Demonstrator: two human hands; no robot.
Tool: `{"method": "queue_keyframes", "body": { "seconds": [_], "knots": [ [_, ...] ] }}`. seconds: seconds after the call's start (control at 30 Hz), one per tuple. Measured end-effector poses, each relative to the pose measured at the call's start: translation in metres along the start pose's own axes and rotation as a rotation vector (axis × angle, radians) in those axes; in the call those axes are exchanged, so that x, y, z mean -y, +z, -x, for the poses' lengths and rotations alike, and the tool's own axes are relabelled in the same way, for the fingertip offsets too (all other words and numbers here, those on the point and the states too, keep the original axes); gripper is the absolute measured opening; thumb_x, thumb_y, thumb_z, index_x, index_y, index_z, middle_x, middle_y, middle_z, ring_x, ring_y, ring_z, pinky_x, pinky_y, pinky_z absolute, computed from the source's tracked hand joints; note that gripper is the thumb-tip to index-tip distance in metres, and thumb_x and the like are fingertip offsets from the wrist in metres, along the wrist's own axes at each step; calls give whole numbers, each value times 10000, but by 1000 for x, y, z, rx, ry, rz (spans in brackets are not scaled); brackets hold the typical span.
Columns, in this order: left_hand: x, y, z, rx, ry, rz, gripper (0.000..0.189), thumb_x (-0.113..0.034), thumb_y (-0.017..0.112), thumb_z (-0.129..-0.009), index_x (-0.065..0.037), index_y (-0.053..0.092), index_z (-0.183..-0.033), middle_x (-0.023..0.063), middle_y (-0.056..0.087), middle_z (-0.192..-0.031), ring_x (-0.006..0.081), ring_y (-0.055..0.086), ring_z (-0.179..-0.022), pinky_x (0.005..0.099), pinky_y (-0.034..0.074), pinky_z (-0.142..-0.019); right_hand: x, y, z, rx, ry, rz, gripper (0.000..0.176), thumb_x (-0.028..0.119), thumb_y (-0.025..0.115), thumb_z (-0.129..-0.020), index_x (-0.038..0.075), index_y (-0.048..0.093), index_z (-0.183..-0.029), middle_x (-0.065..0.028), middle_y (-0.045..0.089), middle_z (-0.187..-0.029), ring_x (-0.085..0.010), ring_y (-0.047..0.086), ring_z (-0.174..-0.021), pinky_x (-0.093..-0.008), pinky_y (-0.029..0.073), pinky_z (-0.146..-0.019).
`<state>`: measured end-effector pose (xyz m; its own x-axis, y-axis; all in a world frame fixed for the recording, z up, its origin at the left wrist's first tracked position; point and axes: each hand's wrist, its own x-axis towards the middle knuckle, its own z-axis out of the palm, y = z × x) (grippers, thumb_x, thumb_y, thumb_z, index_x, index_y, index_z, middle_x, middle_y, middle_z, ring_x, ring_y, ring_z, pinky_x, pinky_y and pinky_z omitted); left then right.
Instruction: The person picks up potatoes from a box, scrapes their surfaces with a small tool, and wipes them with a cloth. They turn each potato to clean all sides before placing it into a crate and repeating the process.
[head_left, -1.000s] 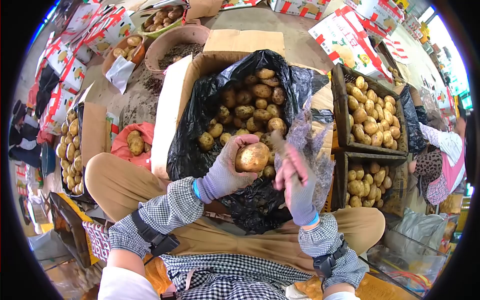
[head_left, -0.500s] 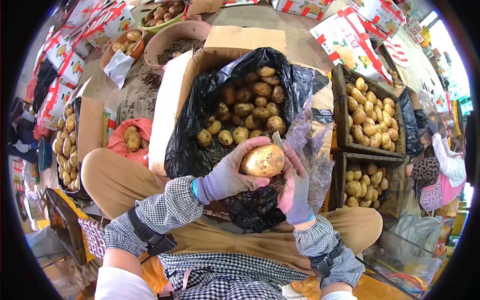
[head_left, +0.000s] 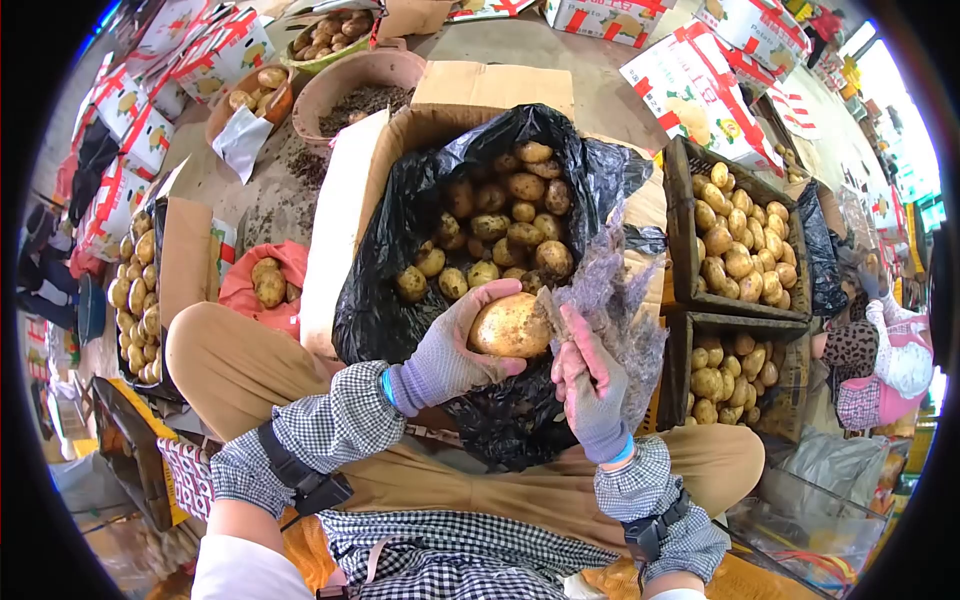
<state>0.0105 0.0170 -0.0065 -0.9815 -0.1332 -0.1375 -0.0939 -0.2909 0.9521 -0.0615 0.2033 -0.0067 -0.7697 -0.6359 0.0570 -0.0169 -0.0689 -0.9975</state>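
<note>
My left hand (head_left: 452,345), in a grey glove with pink fingers, is closed around a large yellow potato (head_left: 508,326) with brown dirt specks on its skin. At the potato's right side, my gloved right hand (head_left: 592,385) has its fingers closed on a thin, flat greyish piece (head_left: 549,308), its end right at the skin; its exact kind I cannot tell. Beyond both hands, a cardboard box (head_left: 345,215) lined with a black plastic bag (head_left: 385,285) contains many dirt-covered potatoes (head_left: 489,227). A fuzzy purple-grey cloth (head_left: 622,320) hangs along the box's right edge.
Two dark crates (head_left: 683,225) of potatoes stand on the right. A red bag (head_left: 238,290) with potatoes lies on the left, near another potato-filled box (head_left: 187,265). A tub of soil (head_left: 318,98) and printed cartons (head_left: 695,95) are farther back. Another person (head_left: 890,350) sits at far right.
My left hand has shifted slightly left and down with the potato. My right hand has turned, its fingers now more visible and the flat piece at the potato's right edge.
</note>
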Motion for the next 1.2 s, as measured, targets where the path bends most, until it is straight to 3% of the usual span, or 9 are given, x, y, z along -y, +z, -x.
{"method": "queue_keyframes", "body": {
  "seconds": [0.1,0.37,0.5,0.6,0.8,1.03,1.13,1.17,1.2],
  "knots": [
    [2,-3,-5,-8,47,-4,824,3,815,-667,-58,367,-1357,43,473,-1281,127,477,-1165,289,407,-1005,-7,15,8,143,-208,106,378,25,466,-942,41,502,-1318,-114,612,-1185,-60,468,-586,-209,473,-570],
    [0,-1,-3,12,83,60,820,19,808,-667,-62,370,-1355,28,475,-1277,137,491,-1166,291,412,-1003,15,2,-4,-28,107,-103,366,94,467,-975,39,487,-1335,-16,593,-824,-52,437,-575,-218,428,-546],
    [-1,-5,-5,-8,25,76,814,21,804,-672,-59,368,-1355,22,479,-1269,134,497,-1158,287,420,-992,-4,13,-1,87,-133,-12,377,79,471,-969,51,480,-1345,-25,617,-846,-60,462,-577,-196,408,-519],
    [-2,-1,-4,-12,15,101,819,5,811,-671,-62,368,-1356,21,485,-1261,133,497,-1155,289,423,-985,10,4,-7,-57,51,-48,367,108,477,-974,54,492,-1337,-4,591,-836,-31,454,-592,-161,369,-497],
    [3,-4,1,88,-247,559,551,-408,580,-900,-106,424,-1333,99,582,-1186,232,591,-1054,392,497,-906,15,1,-9,14,78,-78,373,162,487,-980,57,492,-1338,10,535,-770,-21,439,-599,-154,361,-500],
    [8,-4,-3,-97,-451,734,471,-532,445,-926,-184,537,-1230,62,643,-1096,218,621,-913,380,506,-790,9,3,-10,13,110,-121,367,167,484,-980,68,501,-1333,5,535,-825,-21,448,-631,-158,375,-523],
    [11,-5,-2,-136,-466,771,466,-545,412,-933,-200,542,-1218,40,647,-1080,208,616,-921,376,492,-773,-10,8,-8,70,-91,86,369,53,490,-941,69,529,-1308,-15,559,-819,-60,500,-652,-191,434,-569],
    [12,-7,-7,-144,-466,788,465,-551,396,-936,-208,545,-1212,30,648,-1072,202,613,-925,374,485,-765,-23,7,-18,125,-513,374,418,-31,500,-878,71,557,-1279,-72,641,-883,-96,516,-624,-202,453,-579],
    [23,-11,-7,-164,-427,847,484,-569,379,-934,-203,558,-1197,18,650,-1061,200,606,-956,366,473,-731,-24,11,-13,180,-446,364,440,-54,498,-851,69,566,-1268,-86,649,-883,-105,517,-607,-208,456,-571]
  ]
}}
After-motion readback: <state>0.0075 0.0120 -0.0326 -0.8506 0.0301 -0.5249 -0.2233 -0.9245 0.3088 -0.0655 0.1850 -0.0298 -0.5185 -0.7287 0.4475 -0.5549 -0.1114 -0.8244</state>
